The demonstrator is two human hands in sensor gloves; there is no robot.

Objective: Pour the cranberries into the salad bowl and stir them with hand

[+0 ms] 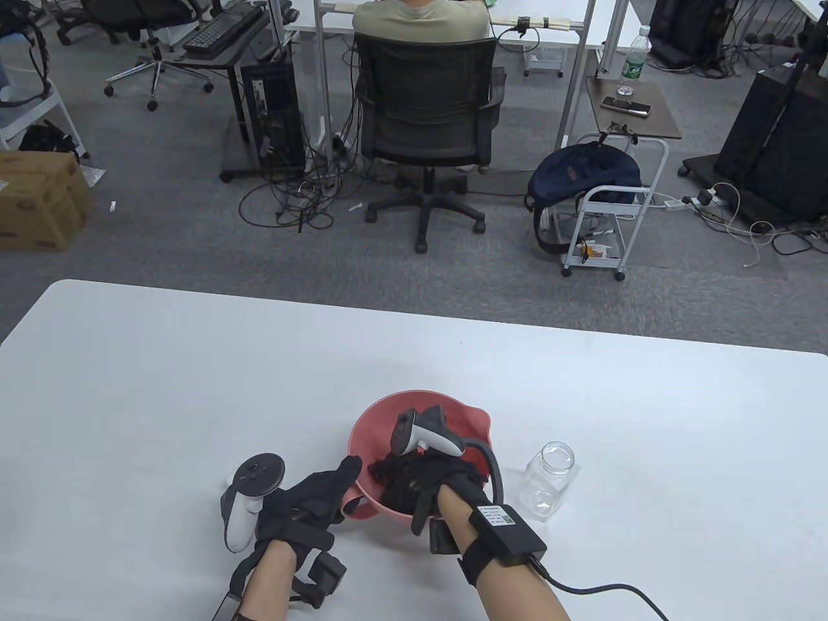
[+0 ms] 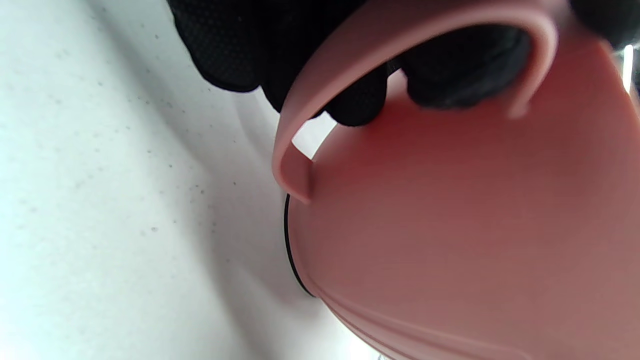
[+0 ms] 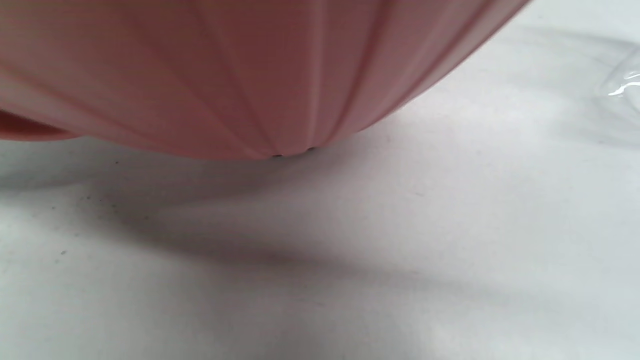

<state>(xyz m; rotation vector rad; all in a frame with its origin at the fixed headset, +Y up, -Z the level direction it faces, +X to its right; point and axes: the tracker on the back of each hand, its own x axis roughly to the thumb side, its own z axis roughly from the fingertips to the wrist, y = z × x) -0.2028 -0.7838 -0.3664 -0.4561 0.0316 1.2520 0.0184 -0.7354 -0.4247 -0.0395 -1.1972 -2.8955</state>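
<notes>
A white label [image 1: 497, 517] with small dark print and a square code mark sits on the black box-shaped sensor unit [image 1: 511, 534] strapped to the right forearm; its characters are too small to read. The green label on the clear plastic bottle [image 1: 632, 61] and the print on the brown cardboard box [image 1: 40, 200] are likewise illegible. Both wrist views carry no text.
</notes>
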